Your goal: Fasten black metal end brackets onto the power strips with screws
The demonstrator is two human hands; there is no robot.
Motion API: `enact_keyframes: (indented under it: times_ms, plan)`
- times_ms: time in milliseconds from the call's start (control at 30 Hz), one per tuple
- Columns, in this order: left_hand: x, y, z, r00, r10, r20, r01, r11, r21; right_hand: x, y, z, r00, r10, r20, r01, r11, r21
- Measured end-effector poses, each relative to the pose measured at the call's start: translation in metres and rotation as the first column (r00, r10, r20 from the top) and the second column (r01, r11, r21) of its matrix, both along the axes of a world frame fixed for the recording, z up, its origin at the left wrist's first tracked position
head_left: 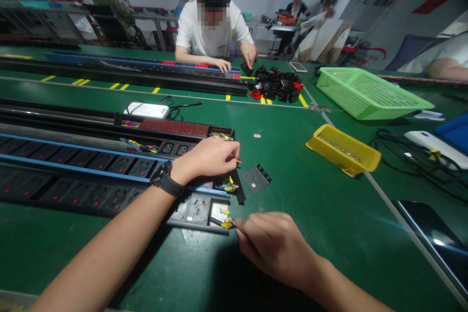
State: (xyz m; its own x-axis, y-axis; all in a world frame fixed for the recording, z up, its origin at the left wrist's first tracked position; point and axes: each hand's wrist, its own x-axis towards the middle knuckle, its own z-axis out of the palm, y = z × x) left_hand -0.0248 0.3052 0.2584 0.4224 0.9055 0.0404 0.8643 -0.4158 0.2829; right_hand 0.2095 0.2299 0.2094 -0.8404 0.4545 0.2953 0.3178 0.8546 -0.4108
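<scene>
My left hand (208, 156), with a black watch (164, 178) on its wrist, reaches over the ends of several power strips. Its fingers are closed in a pinch, and a small thin brass-coloured tip shows beside them; what it belongs to is hidden. In front, my right hand (278, 243) pinches the wire terminal (232, 224) at the open end of the nearest power strip (198, 210). Yellow sleeves cover the wires there. Another yellow wire end (231, 186) sticks out of the blue-edged strip behind. A dark metal bracket (256, 179) with holes lies flat just right of the strips.
To the right stand a yellow tray (343, 148) holding small metal parts and a green basket (373, 93). A phone (435, 234) and black cables (405, 163) lie at the right. Across the table, a co-worker (212, 34) handles strips near a pile of black parts (276, 83).
</scene>
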Motion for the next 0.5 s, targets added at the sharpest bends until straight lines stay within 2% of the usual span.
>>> enact_keyframes:
  times_ms: [267, 500]
  plan:
    - [-0.0003, 0.0005, 0.0002, 0.999, -0.012, -0.034, 0.012, 1.000, 0.006, -0.0022, 0.0043, 0.0006, 0.999, -0.030, -0.036, 0.033, 0.996, 0.085]
    - [-0.0023, 0.0012, -0.0014, 1.000, -0.021, -0.023, 0.021, 1.000, 0.007, -0.0056, 0.0066, -0.0070, 0.988, -0.068, -0.139, 0.087, 0.987, 0.138]
